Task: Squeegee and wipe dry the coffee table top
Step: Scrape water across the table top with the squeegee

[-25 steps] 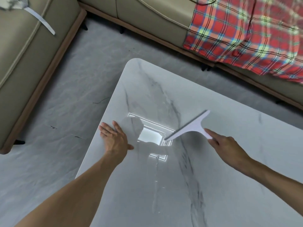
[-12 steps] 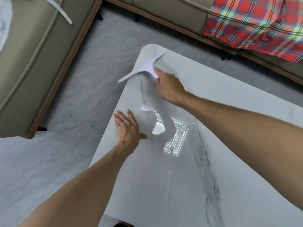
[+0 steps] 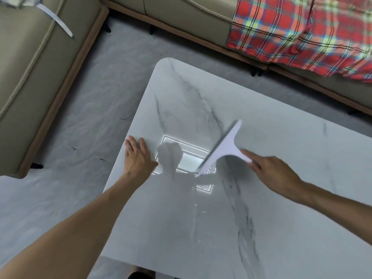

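Note:
A white marble coffee table top [image 3: 281,158] with grey veins fills the lower right. My right hand [image 3: 275,172] grips the handle of a white squeegee [image 3: 225,146], whose blade lies diagonally on the table near its middle. My left hand [image 3: 136,156] rests flat on the table's left edge with straight fingers. A thin streak of water [image 3: 194,220] runs down the surface below the blade. A ceiling light reflection [image 3: 187,160] glares between my hands.
A beige sofa [image 3: 30,77] stands at the left and another [image 3: 181,15] along the back, with a red plaid blanket [image 3: 302,31] draped at top right. Grey marble floor [image 3: 70,137] lies between the sofas and table.
My right hand reached the squeegee to the table's far left corner, then pulled it back toward the middle. My left hand stayed flat on the left edge.

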Motion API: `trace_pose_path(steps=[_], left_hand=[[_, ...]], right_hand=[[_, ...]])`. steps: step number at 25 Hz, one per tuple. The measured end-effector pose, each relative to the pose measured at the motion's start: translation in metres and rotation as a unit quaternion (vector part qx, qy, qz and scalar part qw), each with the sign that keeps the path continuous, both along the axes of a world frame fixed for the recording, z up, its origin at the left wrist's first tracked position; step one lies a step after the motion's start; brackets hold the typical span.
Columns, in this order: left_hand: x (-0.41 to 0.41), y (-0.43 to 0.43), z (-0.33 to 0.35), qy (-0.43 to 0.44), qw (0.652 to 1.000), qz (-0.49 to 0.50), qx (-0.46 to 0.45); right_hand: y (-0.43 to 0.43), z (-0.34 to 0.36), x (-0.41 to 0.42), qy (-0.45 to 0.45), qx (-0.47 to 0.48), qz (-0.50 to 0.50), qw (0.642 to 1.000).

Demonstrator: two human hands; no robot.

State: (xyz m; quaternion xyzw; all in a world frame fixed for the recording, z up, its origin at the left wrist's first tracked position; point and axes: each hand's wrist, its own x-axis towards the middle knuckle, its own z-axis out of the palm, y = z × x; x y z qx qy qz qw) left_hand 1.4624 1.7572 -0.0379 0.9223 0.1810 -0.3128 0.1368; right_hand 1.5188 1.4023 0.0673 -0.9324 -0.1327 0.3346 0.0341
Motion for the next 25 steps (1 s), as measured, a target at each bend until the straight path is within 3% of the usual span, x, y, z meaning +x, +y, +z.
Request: trace_pose_path(steps=[3, 6, 10, 15, 20, 25], left_hand=[[-0.010, -0.004, 0.007, -0.020, 0.999, 0.023, -0.022], [-0.022, -0.008, 0.013, -0.071, 0.995, 0.061, -0.041], [-0.029, 0.001, 0.023, -0.150, 0.969, 0.197, -0.023], [-0.020, -0.001, 0.023, -0.166, 0.969, 0.180, -0.028], [0.004, -0.047, 0.006, -0.139, 0.988, 0.012, -0.073], [0.035, -0.128, 0.000, -0.057, 0.994, -0.030, -0.090]], right_hand=[[0.055, -0.018, 0.053, -0.067, 0.114, -0.018, 0.991], [0.149, -0.042, 0.096, -0.057, 0.175, -0.016, 0.983], [0.211, -0.057, 0.076, -0.008, 0.171, 0.037, 0.985], [0.090, -0.042, 0.004, 0.000, 0.102, 0.016, 0.995], [-0.034, -0.005, -0.022, 0.061, -0.009, -0.047, 0.997], [-0.057, -0.015, 0.059, -0.072, 0.123, -0.135, 0.980]])
